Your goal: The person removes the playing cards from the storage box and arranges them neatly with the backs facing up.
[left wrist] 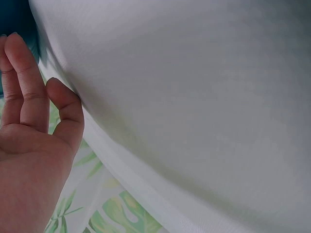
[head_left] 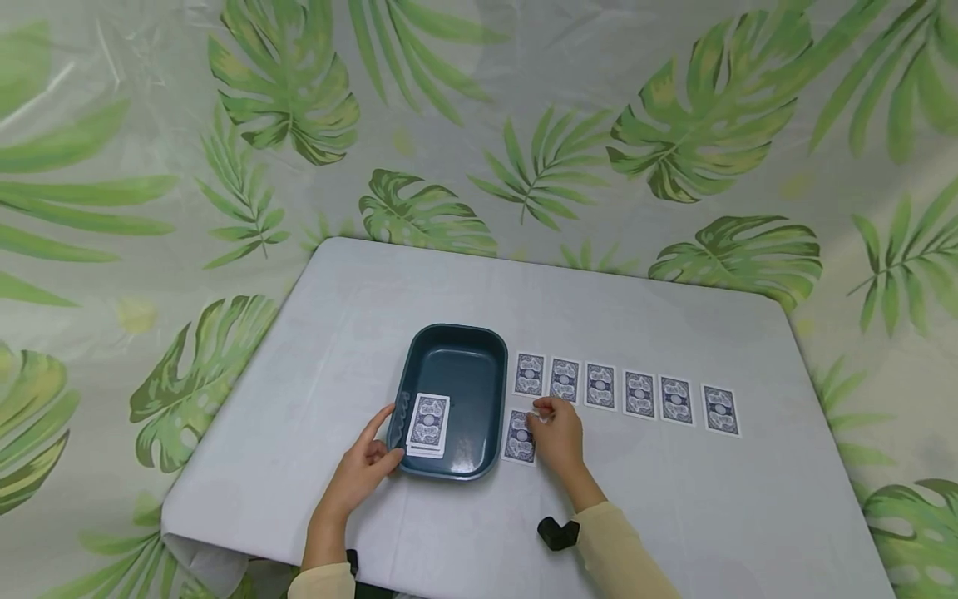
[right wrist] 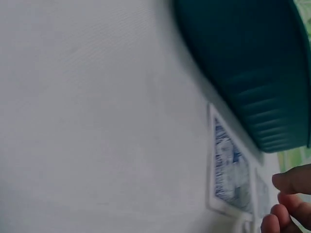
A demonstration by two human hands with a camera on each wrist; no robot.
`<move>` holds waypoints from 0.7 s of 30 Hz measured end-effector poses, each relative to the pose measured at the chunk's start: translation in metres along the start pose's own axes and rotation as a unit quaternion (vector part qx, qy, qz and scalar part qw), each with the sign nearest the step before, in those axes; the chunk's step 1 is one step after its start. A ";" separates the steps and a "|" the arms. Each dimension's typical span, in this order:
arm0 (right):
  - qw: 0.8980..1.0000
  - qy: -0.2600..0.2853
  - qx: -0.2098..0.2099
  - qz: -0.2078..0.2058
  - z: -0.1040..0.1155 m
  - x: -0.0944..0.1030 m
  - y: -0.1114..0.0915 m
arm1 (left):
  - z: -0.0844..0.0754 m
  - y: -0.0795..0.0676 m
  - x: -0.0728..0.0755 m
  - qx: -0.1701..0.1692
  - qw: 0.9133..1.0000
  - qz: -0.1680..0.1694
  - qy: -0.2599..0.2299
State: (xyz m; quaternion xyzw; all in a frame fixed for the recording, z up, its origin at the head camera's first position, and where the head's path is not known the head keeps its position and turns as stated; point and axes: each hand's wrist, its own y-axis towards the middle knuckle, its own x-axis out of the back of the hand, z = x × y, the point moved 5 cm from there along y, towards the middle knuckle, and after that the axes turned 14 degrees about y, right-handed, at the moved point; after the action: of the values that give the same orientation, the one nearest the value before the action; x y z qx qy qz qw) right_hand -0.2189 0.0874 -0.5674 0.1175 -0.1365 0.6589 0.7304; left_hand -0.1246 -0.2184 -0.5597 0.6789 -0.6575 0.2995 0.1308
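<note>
- Head view: left hand [head_left: 361,470], fingers loosely extended, touches the tray [head_left: 471,374] holding stacked cards [head_left: 429,422].
- Right hand [head_left: 557,433] touches a single card [head_left: 518,445] beside it; whether pinching, I cannot tell.
- Six cards [head_left: 601,386] form a row.

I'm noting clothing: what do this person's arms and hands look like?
The left hand and right hand are ungloved. The sleeves are pale yellow. A blocky black gadget sits by the right sleeve; a small black piece by the left.
</note>
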 end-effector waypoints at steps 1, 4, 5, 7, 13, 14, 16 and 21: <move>1.000 0.012 -0.001 -0.002 0.003 0.001 0.001 | -0.001 0.000 0.000 -0.002 1.000 0.000 -0.001; 1.000 0.023 0.014 -0.007 0.016 0.002 0.004 | -0.002 0.000 0.001 -0.007 1.000 -0.002 0.000; 0.999 0.024 0.019 -0.008 0.021 0.002 0.005 | -0.002 0.000 0.001 -0.008 1.000 -0.002 0.001; 0.999 0.029 0.032 -0.011 0.033 0.001 0.007 | -0.001 0.000 0.001 -0.006 1.000 -0.003 0.002; 0.995 0.085 0.057 0.009 0.072 -0.014 0.011 | 0.000 0.000 0.003 0.001 1.000 -0.003 -0.001; 0.994 0.091 0.061 0.015 0.078 -0.018 0.011 | -0.001 0.000 0.003 0.001 1.000 -0.003 -0.002; 0.992 0.100 0.067 0.029 0.087 -0.027 0.012 | -0.004 -0.002 0.004 0.003 1.000 -0.001 -0.004; 0.988 0.120 0.077 0.062 0.104 -0.048 0.011 | -0.029 -0.012 0.012 -0.001 1.000 0.010 -0.008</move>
State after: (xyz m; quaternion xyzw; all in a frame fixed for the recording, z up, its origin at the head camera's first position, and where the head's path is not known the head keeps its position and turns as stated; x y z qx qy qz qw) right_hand -0.2394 0.0070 -0.4871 0.0849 -0.0034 0.7211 0.6876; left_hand -0.1198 -0.2104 -0.5270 0.6743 -0.6659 0.2945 0.1235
